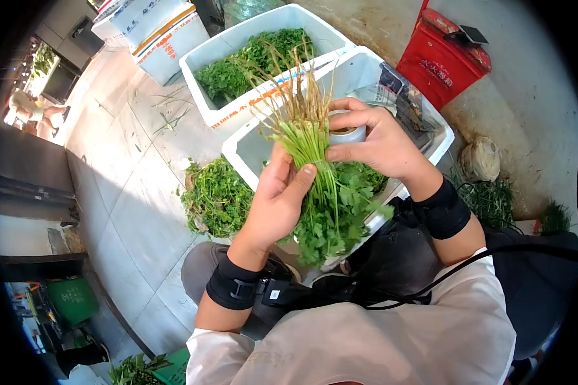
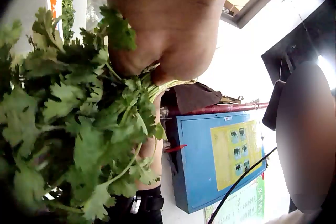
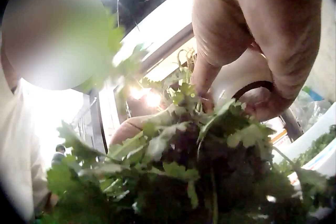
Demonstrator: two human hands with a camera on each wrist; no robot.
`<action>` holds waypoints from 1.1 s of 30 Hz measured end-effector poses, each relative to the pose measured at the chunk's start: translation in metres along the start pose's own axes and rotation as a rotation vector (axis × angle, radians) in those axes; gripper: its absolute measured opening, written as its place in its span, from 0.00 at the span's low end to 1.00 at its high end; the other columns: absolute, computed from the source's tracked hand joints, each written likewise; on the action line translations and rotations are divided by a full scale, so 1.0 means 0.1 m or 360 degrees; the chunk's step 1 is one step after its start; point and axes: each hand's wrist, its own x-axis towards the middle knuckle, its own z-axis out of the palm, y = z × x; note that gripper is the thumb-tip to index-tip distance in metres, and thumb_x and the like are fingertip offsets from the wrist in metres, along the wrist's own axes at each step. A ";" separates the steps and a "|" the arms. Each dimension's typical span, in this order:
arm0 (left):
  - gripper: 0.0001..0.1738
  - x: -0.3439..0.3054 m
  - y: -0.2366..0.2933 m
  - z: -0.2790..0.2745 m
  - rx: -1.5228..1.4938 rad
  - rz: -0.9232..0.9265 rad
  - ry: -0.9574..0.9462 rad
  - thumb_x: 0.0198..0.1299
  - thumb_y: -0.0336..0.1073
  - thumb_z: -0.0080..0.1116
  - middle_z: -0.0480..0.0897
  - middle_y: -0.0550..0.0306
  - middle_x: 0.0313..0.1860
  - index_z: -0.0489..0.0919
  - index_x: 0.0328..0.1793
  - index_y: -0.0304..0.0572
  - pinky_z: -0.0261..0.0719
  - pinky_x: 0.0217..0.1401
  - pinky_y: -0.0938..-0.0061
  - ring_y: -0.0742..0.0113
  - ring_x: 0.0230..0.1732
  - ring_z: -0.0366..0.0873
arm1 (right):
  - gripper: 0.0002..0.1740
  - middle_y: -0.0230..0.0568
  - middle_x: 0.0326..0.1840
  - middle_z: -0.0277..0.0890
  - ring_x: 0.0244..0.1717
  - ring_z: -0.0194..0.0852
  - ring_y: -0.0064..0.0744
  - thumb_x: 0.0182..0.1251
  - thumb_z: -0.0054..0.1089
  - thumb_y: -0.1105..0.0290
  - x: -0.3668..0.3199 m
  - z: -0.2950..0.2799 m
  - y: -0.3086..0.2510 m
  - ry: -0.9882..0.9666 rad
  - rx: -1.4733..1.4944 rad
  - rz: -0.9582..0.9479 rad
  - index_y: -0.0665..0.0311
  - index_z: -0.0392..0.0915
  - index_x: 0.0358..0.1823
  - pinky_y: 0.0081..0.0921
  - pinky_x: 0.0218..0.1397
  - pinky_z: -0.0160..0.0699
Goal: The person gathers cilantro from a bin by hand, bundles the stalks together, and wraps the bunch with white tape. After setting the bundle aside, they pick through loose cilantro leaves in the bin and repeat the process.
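Note:
My left hand (image 1: 268, 202) grips a bunch of coriander (image 1: 309, 144) around its pale green stems, thumb across the front. The brown roots point up and away; the leaves hang toward my lap. My right hand (image 1: 384, 142) holds a roll of tape (image 1: 349, 135) close against the right side of the stems, thumb at the bunch. A band of tape seems to cross the stems by that thumb. In the left wrist view, coriander leaves (image 2: 79, 113) hide much of the grip. The right wrist view shows the tape roll's dark core (image 3: 253, 87) between my fingers.
Beneath my hands stands a white foam box (image 1: 241, 151) with newspaper (image 1: 408, 102) inside. Behind it, another foam box (image 1: 205, 54) holds more greens. Loose coriander (image 1: 218, 196) lies on the floor at left. A red bin (image 1: 440, 64) stands at the back right.

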 end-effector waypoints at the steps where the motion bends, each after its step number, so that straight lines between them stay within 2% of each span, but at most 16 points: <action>1: 0.25 0.00 -0.01 -0.04 0.0207 -0.0009 -0.0036 0.72 0.22 0.47 0.67 0.56 0.72 0.65 0.75 0.34 0.55 0.77 0.72 0.65 0.75 0.62 | 0.25 0.44 0.61 0.75 0.65 0.71 0.35 0.51 0.80 0.71 0.00 0.00 -0.01 -0.0003 0.0005 0.0055 0.69 0.85 0.51 0.31 0.70 0.64; 5: 0.26 -0.01 0.04 -0.04 0.0100 -0.0023 -0.0086 0.73 0.24 0.47 0.68 0.55 0.72 0.64 0.76 0.34 0.57 0.77 0.71 0.66 0.74 0.63 | 0.25 0.44 0.61 0.75 0.65 0.70 0.34 0.51 0.80 0.72 0.00 -0.01 -0.02 -0.0001 -0.0020 0.0023 0.70 0.84 0.52 0.30 0.69 0.65; 7: 0.26 -0.03 0.11 -0.02 -0.0245 -0.0100 -0.0138 0.73 0.24 0.48 0.69 0.54 0.73 0.63 0.77 0.33 0.59 0.77 0.71 0.67 0.73 0.64 | 0.26 0.43 0.62 0.76 0.65 0.69 0.32 0.51 0.79 0.73 0.01 -0.05 -0.03 -0.0136 0.0159 0.0043 0.70 0.83 0.54 0.29 0.69 0.65; 11: 0.28 -0.02 0.14 0.07 -0.0307 -0.0094 -0.0132 0.73 0.25 0.48 0.71 0.53 0.72 0.61 0.78 0.32 0.61 0.76 0.71 0.68 0.72 0.66 | 0.27 0.41 0.61 0.75 0.65 0.69 0.30 0.52 0.78 0.74 0.03 -0.15 -0.02 -0.0318 0.0200 0.0032 0.69 0.83 0.55 0.28 0.69 0.64; 13: 0.28 0.00 0.12 0.10 -0.0093 -0.0059 -0.0015 0.74 0.25 0.48 0.73 0.54 0.70 0.61 0.79 0.32 0.63 0.74 0.71 0.68 0.69 0.69 | 0.24 0.43 0.61 0.76 0.63 0.72 0.35 0.58 0.77 0.64 0.04 -0.14 0.07 -0.0319 0.0214 0.0009 0.66 0.84 0.54 0.30 0.66 0.68; 14: 0.28 0.00 0.11 0.10 -0.0108 -0.0062 -0.0046 0.74 0.25 0.48 0.73 0.54 0.70 0.61 0.79 0.32 0.63 0.74 0.71 0.68 0.69 0.69 | 0.24 0.43 0.61 0.76 0.63 0.72 0.35 0.58 0.77 0.64 0.04 -0.14 0.12 -0.0293 0.0195 0.0018 0.66 0.84 0.54 0.30 0.66 0.68; 16: 0.26 -0.02 0.08 0.07 0.0241 -0.0029 0.0069 0.74 0.26 0.47 0.75 0.55 0.66 0.64 0.76 0.32 0.66 0.71 0.73 0.69 0.66 0.71 | 0.23 0.47 0.61 0.76 0.63 0.72 0.39 0.61 0.75 0.60 0.05 -0.19 0.20 -0.0389 -0.0035 -0.0100 0.66 0.84 0.53 0.31 0.66 0.68; 18: 0.26 -0.03 -0.01 -0.01 0.0522 -0.0022 0.0055 0.76 0.29 0.45 0.75 0.54 0.68 0.62 0.78 0.30 0.67 0.70 0.73 0.70 0.66 0.71 | 0.24 0.51 0.61 0.75 0.62 0.73 0.43 0.61 0.74 0.56 0.04 -0.19 0.15 -0.0375 -0.0202 -0.0077 0.65 0.85 0.52 0.34 0.66 0.69; 20: 0.26 -0.02 -0.11 -0.11 0.0768 0.0074 0.0048 0.77 0.30 0.43 0.74 0.53 0.69 0.62 0.79 0.32 0.68 0.68 0.74 0.71 0.64 0.72 | 0.20 0.48 0.63 0.73 0.61 0.72 0.39 0.61 0.74 0.64 0.05 -0.13 0.22 -0.0310 -0.0028 -0.0074 0.68 0.84 0.50 0.30 0.65 0.68; 22: 0.20 -0.03 -0.08 -0.04 0.0773 0.0128 0.0130 0.72 0.24 0.42 0.69 0.50 0.65 0.71 0.68 0.30 0.60 0.72 0.72 0.62 0.68 0.64 | 0.20 0.50 0.63 0.73 0.62 0.71 0.41 0.61 0.74 0.63 0.03 -0.14 0.19 -0.0274 -0.0097 -0.0097 0.68 0.84 0.50 0.31 0.65 0.68; 24: 0.20 -0.03 -0.02 -0.04 0.1116 0.0229 0.0031 0.73 0.25 0.41 0.67 0.48 0.67 0.71 0.68 0.30 0.57 0.73 0.71 0.59 0.70 0.61 | 0.21 0.52 0.64 0.72 0.62 0.71 0.43 0.61 0.74 0.61 0.03 -0.13 0.20 -0.0276 -0.0138 -0.0137 0.68 0.84 0.50 0.33 0.65 0.68; 25: 0.20 -0.02 -0.02 0.00 0.1107 0.0301 0.0059 0.74 0.25 0.40 0.67 0.48 0.67 0.70 0.69 0.29 0.55 0.74 0.70 0.58 0.69 0.63 | 0.22 0.52 0.64 0.72 0.63 0.70 0.44 0.61 0.74 0.61 0.04 -0.13 0.22 -0.0288 -0.0138 -0.0165 0.68 0.84 0.50 0.34 0.66 0.67; 28: 0.19 -0.03 -0.06 0.06 0.1009 0.0314 0.0173 0.75 0.25 0.40 0.68 0.48 0.66 0.70 0.69 0.28 0.55 0.75 0.71 0.59 0.68 0.65 | 0.22 0.53 0.65 0.70 0.65 0.68 0.47 0.60 0.74 0.60 0.01 -0.11 0.22 -0.0249 -0.0107 -0.0141 0.66 0.85 0.51 0.35 0.67 0.66; 30: 0.19 -0.01 -0.03 0.07 0.0970 0.0323 0.0150 0.75 0.25 0.40 0.68 0.49 0.67 0.70 0.69 0.27 0.57 0.73 0.72 0.61 0.66 0.66 | 0.21 0.53 0.66 0.69 0.65 0.68 0.48 0.61 0.74 0.60 0.00 -0.08 0.21 -0.0215 0.0013 -0.0040 0.64 0.85 0.51 0.35 0.68 0.66; 32: 0.18 0.00 0.01 0.08 0.1042 0.0313 0.0149 0.75 0.24 0.42 0.68 0.51 0.66 0.71 0.67 0.26 0.61 0.70 0.75 0.64 0.64 0.67 | 0.20 0.52 0.66 0.70 0.66 0.68 0.48 0.61 0.74 0.60 0.02 -0.08 0.24 -0.0203 -0.0030 -0.0088 0.62 0.86 0.52 0.36 0.69 0.66; 33: 0.17 0.00 0.02 0.11 0.1016 0.0328 0.0219 0.75 0.25 0.44 0.72 0.53 0.60 0.72 0.65 0.26 0.64 0.66 0.77 0.67 0.60 0.70 | 0.20 0.51 0.66 0.70 0.66 0.67 0.48 0.61 0.74 0.60 0.02 -0.08 0.25 -0.0197 -0.0053 -0.0122 0.63 0.85 0.51 0.36 0.69 0.66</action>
